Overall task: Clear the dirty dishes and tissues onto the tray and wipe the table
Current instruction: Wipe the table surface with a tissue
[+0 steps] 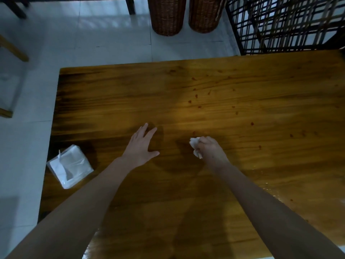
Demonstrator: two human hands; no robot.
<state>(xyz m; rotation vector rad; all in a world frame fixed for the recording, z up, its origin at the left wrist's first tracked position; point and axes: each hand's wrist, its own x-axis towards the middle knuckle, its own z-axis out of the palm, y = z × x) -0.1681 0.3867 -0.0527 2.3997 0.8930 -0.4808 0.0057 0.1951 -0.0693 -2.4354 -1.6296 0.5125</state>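
Wooden table [205, 94] fills mid-frame; left hand [141, 144] lies flat at centre, fingers spread, while right hand [211, 146] beside it clenches a crumpled tissue [195, 144].

Tissue pack [70, 166] on table [242, 94] left edge, baskets [167, 15] beyond table

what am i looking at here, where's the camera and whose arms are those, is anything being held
There is no machine here: a person works with two bare hands. The single picture comes from a camera worn on the head, looking forward and down, so the arms reach in from the bottom. The left hand lies flat and open on the wooden table. The right hand has its grip closed round a crumpled white tissue. A pack of tissues sits near the table's left edge, and small reddish spots dot the wood on the right.
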